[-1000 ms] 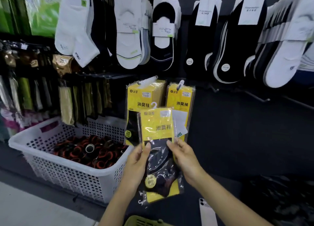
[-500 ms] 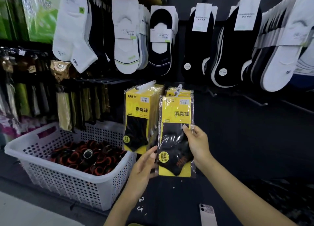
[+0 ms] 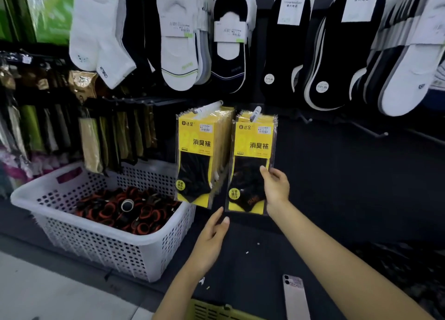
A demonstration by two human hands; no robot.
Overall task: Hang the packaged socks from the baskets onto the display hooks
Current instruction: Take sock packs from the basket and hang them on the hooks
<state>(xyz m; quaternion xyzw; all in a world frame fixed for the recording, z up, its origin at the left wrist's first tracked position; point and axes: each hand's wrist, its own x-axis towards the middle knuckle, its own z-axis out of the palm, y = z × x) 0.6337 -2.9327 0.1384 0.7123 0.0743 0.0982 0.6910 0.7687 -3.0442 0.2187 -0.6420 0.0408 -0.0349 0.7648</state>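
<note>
Straight ahead in the head camera view, a person is facing a dark sock display wall. Their right hand [image 3: 275,187] is gripping the right edge of a yellow sock pack [image 3: 251,165], fingers closed on its clear wrapper; the pack is hanging at the front of a stack on the right display hook [image 3: 255,112]. Bold black characters on it are reading 消臭袜, with a small logo reading 达足 above. Just to the left, a second stack of identical packs [image 3: 199,153] is hanging on the left hook [image 3: 209,106]. The left hand [image 3: 212,237] is hovering below the packs, fingers loose and holding nothing. A white perforated basket [image 3: 103,245] at left is holding black-and-orange rolled items. A phone [image 3: 295,295] is lying face-down near the bottom, and a yellow-green basket [image 3: 216,311] is peeking in at the bottom edge.
</note>
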